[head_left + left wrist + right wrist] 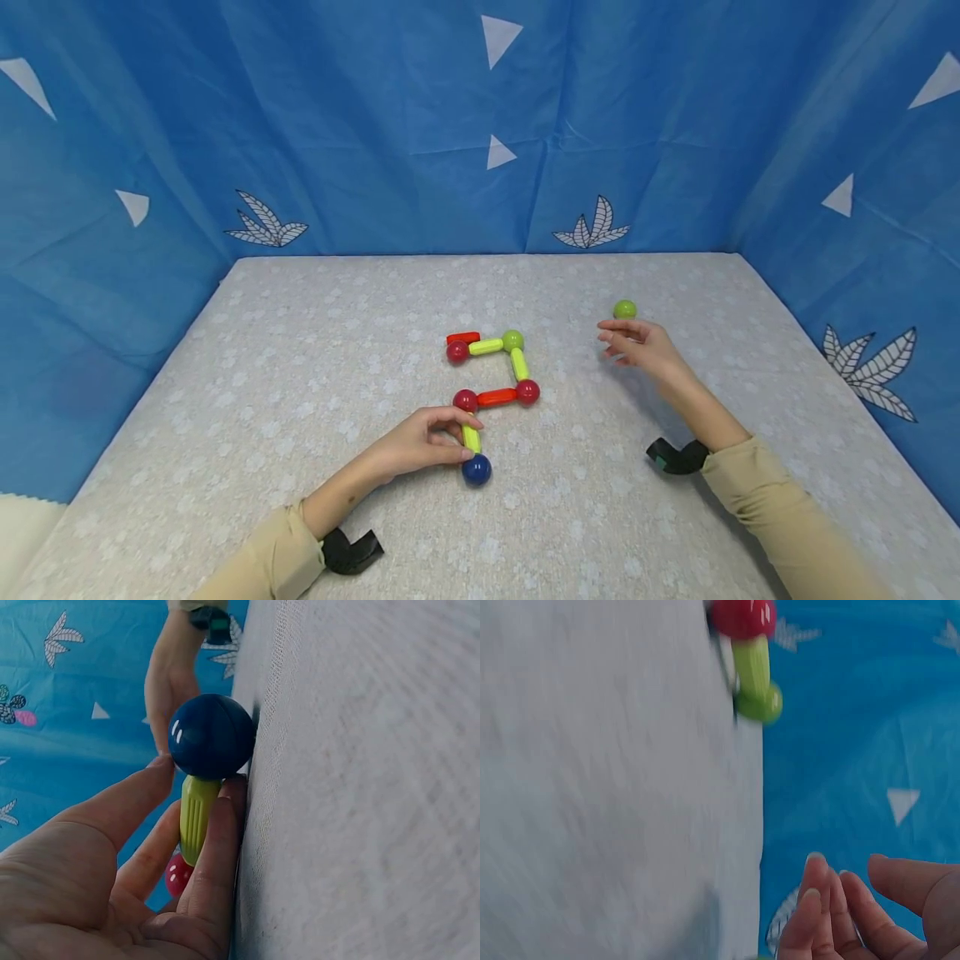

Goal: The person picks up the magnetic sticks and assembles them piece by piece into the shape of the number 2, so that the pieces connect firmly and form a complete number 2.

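Observation:
A chain of magnetic rods and balls lies on the table. My left hand holds its near end, fingers around a yellow-green magnetic rod. In the left wrist view the thumb touches the blue ball. The rod joins this ball to a red ball. From there a red rod, another red ball, a yellow-green rod and a green ball follow. My right hand, fingers loosely bent and holding nothing, is just in front of a loose green ball.
Beyond the chain's green ball, another yellow-green rod leads to a red ball, with a red rod beside it. A patterned cloth covers the table. Blue curtains enclose its back and sides.

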Demonstrator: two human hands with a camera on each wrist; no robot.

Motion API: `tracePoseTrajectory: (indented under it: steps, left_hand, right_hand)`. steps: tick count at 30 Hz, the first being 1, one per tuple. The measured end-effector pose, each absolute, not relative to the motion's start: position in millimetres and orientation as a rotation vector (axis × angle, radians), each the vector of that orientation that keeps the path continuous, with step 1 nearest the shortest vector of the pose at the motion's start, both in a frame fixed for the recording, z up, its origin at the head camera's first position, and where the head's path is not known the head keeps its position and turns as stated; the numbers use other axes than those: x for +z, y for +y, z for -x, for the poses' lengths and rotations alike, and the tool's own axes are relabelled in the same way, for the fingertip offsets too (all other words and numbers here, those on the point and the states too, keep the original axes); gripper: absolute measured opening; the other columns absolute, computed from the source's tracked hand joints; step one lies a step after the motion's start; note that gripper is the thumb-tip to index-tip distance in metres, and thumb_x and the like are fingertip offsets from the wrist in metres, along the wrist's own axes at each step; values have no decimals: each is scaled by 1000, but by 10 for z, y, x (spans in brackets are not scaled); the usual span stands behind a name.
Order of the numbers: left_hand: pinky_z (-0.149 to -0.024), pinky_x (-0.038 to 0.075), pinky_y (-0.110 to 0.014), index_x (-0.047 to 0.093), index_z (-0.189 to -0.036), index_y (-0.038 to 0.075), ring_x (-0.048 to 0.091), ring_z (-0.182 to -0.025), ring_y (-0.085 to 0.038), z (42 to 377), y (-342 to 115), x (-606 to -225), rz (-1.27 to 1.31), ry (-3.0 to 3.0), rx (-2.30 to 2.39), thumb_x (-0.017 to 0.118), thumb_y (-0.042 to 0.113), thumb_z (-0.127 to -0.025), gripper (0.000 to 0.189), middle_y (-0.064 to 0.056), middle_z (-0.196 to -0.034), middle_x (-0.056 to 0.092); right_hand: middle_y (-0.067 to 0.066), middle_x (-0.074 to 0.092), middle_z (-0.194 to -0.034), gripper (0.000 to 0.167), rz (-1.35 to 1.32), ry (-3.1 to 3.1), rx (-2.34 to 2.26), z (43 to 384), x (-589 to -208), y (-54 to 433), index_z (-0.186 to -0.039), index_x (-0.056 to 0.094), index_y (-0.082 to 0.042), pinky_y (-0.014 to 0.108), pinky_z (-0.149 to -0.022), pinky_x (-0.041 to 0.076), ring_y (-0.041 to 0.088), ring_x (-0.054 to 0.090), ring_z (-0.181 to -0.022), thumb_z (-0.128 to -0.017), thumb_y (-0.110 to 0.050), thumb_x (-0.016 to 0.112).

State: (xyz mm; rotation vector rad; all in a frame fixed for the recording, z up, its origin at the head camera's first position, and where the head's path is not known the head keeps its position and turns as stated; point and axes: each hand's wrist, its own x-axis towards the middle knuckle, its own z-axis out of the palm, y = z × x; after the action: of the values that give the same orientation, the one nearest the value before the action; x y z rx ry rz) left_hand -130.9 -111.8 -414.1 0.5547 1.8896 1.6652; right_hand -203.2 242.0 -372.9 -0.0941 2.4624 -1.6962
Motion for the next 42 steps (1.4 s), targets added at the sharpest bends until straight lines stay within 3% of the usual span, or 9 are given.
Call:
tracePoseTrajectory:
  steps: [3, 9, 13, 19, 27, 42]
  left_hand:
    - [-65, 47, -24, 59, -117, -3, 59, -70, -16, 1311, -1117, -4146, -545, 1893, 1662, 69, 3, -84, 35, -12, -93, 54]
    - [-65, 47, -24, 60, -117, -2, 59, -70, -16, 1317, -1110, -4158, -536, 1891, 1660, 69, 3, -84, 35, -12, -93, 54]
    - [-64, 47, -24, 60, -116, -2, 60, -71, -15, 1320, -1109, -4162, -537, 1896, 1662, 69, 3, -84, 35, -12, -92, 54]
    - [-65, 48, -24, 60, -116, -3, 60, -72, -16, 1324, -1102, -4175, -545, 1893, 1668, 70, 3, -83, 34, -12, -92, 54]
    - [-65, 48, -24, 61, -115, -3, 61, -72, -16, 1324, -1108, -4171, -536, 1903, 1669, 70, 2, -83, 34, -12, -92, 54]
    - [-65, 48, -23, 60, -115, -3, 60, -72, -16, 1312, -1103, -4158, -532, 1899, 1681, 70, 2, -83, 34, -12, -92, 53]
  right_hand:
    - [20, 50, -123, 47, -28, 2542, -1733, 2202, -3745, 2554, -133, 45, 5, 33, -75, 48, 9, 59, -85, -98, -27, 51]
    - [19, 46, -127, 48, -241, 2594, -1785, 2438, -3810, 2703, -136, 41, 3, 32, -75, 47, 16, 58, -91, -100, -29, 45]
    - [18, 43, -130, 47, -339, 2545, -1795, 2530, -3860, 2714, -139, 39, 1, 26, -70, 47, 11, 58, -84, -100, -26, 45]
    - [22, 38, -136, 47, -340, 2531, -1711, 2621, -3958, 2739, -140, 37, 1, 21, -65, 46, 4, 58, -73, -98, -16, 50]
    - [19, 45, -125, 46, -307, 2574, -1677, 2668, -4000, 2737, -138, 42, 0, 22, -61, 46, 4, 58, -73, -97, -17, 53]
    - [16, 46, -120, 45, -330, 2538, -1750, 2629, -4009, 2760, -138, 42, 1, 20, -61, 48, 4, 59, -75, -97, -15, 52]
